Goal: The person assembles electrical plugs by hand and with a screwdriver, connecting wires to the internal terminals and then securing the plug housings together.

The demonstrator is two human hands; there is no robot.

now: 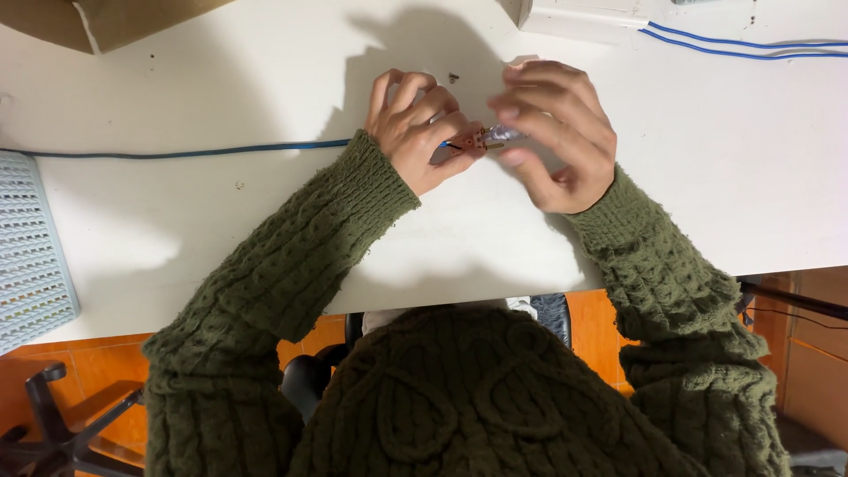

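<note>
White laminate tabletop, smooth and matte, carries both of my hands near its far middle. My left hand is curled, thumb and forefinger pinching the end of a thin blue cable where short coloured wire strands, orange-brown among them, fan out of the sheath. The cable itself runs as a nearly straight line leftward across the table from that hand. My right hand is bent over the same spot, its fingertips closed on a small clear plastic connector, glossy and block-shaped, which sits just at the tips of the strands; whether the strands have entered it cannot be told. Both sleeves are olive-green knit, thick, with a raised cable pattern and ribbed cuffs. A pale blue perforated plastic tray lies at the left edge of the table. A brown cardboard box occupies the far left corner. Two more blue cables leave a white flat box at the far right. Orange floor tiles show below the table edge.
</note>
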